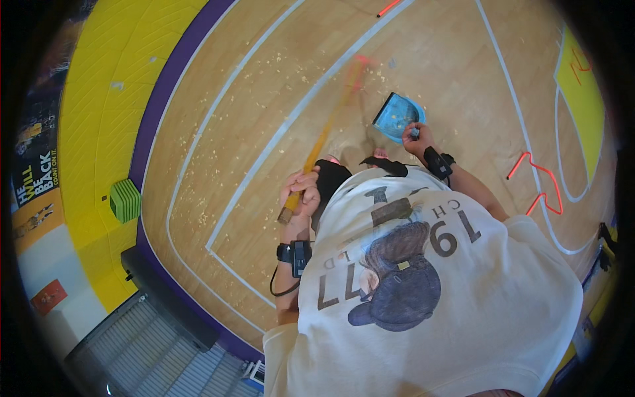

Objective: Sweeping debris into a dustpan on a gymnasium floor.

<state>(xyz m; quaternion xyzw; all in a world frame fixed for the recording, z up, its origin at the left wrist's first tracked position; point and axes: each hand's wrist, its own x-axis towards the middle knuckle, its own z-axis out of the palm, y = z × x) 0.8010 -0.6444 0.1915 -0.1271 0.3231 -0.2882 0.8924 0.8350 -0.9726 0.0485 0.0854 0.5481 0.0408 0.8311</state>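
Note:
My left hand [301, 192] is closed round the lower end, in the picture, of a yellowish broom handle [322, 136]. The handle slants up and right to a pinkish-red broom head [358, 74], blurred, over the wooden court floor. My right hand [418, 140] grips the short handle of a blue dustpan [399, 115], which holds pale crumbs and has a dark front lip. The broom head is up and left of the dustpan, apart from it. Small pale crumbs [196, 198] are scattered over the floor, mostly to the left. My feet show just below the dustpan.
Red bent rods [550, 176] lie on the floor at the right, and another red rod [388, 8] at the top. A green ribbed plastic object [125, 201] is by the yellow padding [106, 124] on the left. A black padded bar [168, 297] borders the floor at lower left.

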